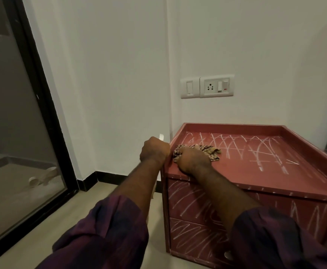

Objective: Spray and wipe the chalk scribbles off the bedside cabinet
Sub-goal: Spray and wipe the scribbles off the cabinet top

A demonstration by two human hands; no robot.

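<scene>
Right hand (194,162) grips the cloth (199,150) at the left end of the cabinet (217,172) top. I'd press flat and sweep right across the chalk scribbles (255,150). Left hand (154,150) is curled round a white bottle (161,136) beside the edge. The 2 drawers (189,200) are scribbled too. There's a wall socket (217,86) above and a glass door (13,113) to the left.

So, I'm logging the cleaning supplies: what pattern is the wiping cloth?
Brown-and-cream checked cloth, clearest in the head view, under the right hand.

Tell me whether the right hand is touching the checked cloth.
Touching. The head view shows the right hand gripping the checked cloth, fabric bunched under its fingers.
</scene>
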